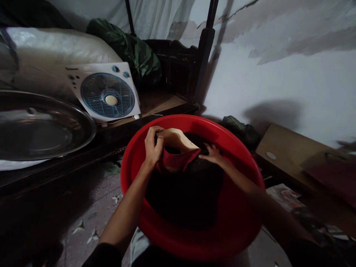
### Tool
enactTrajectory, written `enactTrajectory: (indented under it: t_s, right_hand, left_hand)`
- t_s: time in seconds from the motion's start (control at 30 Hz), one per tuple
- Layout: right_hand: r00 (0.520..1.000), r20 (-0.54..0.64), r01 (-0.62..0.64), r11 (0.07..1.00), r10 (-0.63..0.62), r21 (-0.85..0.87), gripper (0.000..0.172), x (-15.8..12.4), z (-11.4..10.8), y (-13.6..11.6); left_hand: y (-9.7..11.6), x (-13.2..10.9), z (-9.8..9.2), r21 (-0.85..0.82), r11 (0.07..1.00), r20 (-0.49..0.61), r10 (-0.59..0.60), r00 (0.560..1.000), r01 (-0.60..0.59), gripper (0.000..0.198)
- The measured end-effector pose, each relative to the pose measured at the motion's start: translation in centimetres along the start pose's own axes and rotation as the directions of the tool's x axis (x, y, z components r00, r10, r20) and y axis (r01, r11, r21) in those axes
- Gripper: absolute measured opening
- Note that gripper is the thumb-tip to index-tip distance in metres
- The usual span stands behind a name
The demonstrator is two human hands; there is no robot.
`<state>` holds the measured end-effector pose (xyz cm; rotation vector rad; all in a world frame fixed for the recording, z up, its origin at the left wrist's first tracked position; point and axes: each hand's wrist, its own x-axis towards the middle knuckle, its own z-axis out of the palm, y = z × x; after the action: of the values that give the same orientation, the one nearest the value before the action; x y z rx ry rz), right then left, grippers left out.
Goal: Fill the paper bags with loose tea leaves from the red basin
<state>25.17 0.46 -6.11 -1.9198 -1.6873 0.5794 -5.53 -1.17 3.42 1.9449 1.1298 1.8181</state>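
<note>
My left hand [154, 145] is closed on the left rim of a paper bag [174, 160], red outside and tan inside, its mouth gaping upward. Some dark matter shows inside the bag. It stands in a large red plastic basin [241, 230], among a dark heap [186, 196] whose kind is too dim to make out. To the right of the bag, my right hand [213, 153] reaches down to the heap, fingers spread. Its fingertips are close to the bag's right corner, and partly lost in shadow.
A white box fan [111, 99] and a wide metal basin [41, 126] rest on a dark wooden bed frame [169, 107] to the left. Behind them lie bulky sacks [63, 48]. A tan board [294, 148] is at right, beside the wall.
</note>
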Motion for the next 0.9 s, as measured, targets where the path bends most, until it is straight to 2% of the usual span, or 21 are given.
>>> enactTrajectory:
  t_s: [0.03, 0.1, 0.23, 0.33, 0.4, 0.5, 0.53, 0.57, 0.6, 0.67, 0.73, 0.8, 0.87, 0.9]
  right_hand:
    - [0.999, 0.01, -0.032, 0.999, 0.032, -0.017, 0.076, -0.7, 1.0, 1.3]
    - [0.997, 0.013, -0.074, 0.997, 0.074, -0.019, 0.078, -2.1, 2.4, 2.9]
    - [0.996, 0.004, -0.094, 0.99, 0.094, 0.106, 0.049, -3.2, 2.6, 3.4]
    - [0.992, -0.072, -0.086, 0.961, 0.108, 0.263, 0.034, -2.9, 1.5, 2.1]
    - [0.979, -0.155, -0.067, 0.931, 0.13, 0.358, 0.034, -2.6, 0.4, 0.0]
    - [0.962, -0.248, 0.044, 0.83, 0.116, 0.556, 0.036, -2.0, -2.0, -5.3]
    - [0.956, -0.274, 0.133, 0.684, 0.101, 0.717, 0.038, -1.9, -2.9, -7.5]
    - [0.957, -0.28, 0.2, 0.53, 0.075, 0.824, 0.039, -1.9, -3.7, -9.7]
    - [0.963, -0.266, 0.223, 0.418, 0.049, 0.881, 0.039, -1.9, -4.3, -12.0]
    - [0.978, -0.209, 0.194, 0.29, 0.021, 0.937, 0.037, -2.2, -4.8, -16.1]
    - [0.986, -0.164, 0.163, 0.215, -0.016, 0.963, 0.033, -2.8, -4.4, -19.2]
    - [0.988, -0.138, 0.147, 0.156, -0.066, 0.977, 0.029, -3.4, -3.4, -21.1]
    - [0.985, -0.114, 0.131, 0.141, -0.127, 0.981, 0.025, -3.8, -2.6, -21.8]
    - [0.982, -0.105, 0.132, 0.168, -0.157, 0.977, 0.023, -3.8, -2.5, -21.7]
  left_hand:
    - [0.0, 0.0, 0.0, 0.009, 1.0, 0.0, 0.001, 1.0, -0.001, 0.022]
    - [-0.1, 0.0, 0.0, 0.024, 1.0, -0.003, 0.004, 1.0, -0.004, 0.021]
    - [-0.4, -0.1, 0.0, 0.046, 0.999, -0.014, -0.006, 1.0, 0.007, 0.019]
    - [-0.5, -0.3, 0.0, 0.049, 0.999, -0.015, -0.014, 1.0, 0.015, 0.018]
    - [-0.5, -0.4, -0.1, 0.028, 1.0, -0.004, 0.005, 1.0, -0.005, 0.019]
    - [-0.2, -0.5, -0.1, -0.018, 0.998, 0.035, 0.063, 0.997, -0.062, 0.027]
    - [-0.1, -0.5, -0.1, -0.025, 0.997, 0.053, 0.078, 0.996, -0.077, 0.029]
    - [0.0, -0.5, -0.1, -0.027, 0.996, 0.07, 0.088, 0.994, -0.086, 0.03]
    - [0.1, -0.5, 0.0, -0.022, 0.996, 0.087, 0.092, 0.992, -0.091, 0.031]
    - [0.2, -0.4, 0.0, 0.0, 0.996, 0.104, 0.09, 0.991, -0.09, 0.031]
    - [0.3, -0.4, 0.1, 0.019, 0.996, 0.101, 0.088, 0.991, -0.091, 0.032]
    - [0.3, -0.5, 0.1, 0.027, 0.995, 0.091, 0.092, 0.992, -0.095, 0.032]
    - [0.2, -0.5, 0.2, 0.034, 0.995, 0.087, 0.089, 0.992, -0.092, 0.03]
    - [0.1, -0.6, 0.2, 0.042, 0.996, 0.085, 0.079, 0.993, -0.083, 0.029]
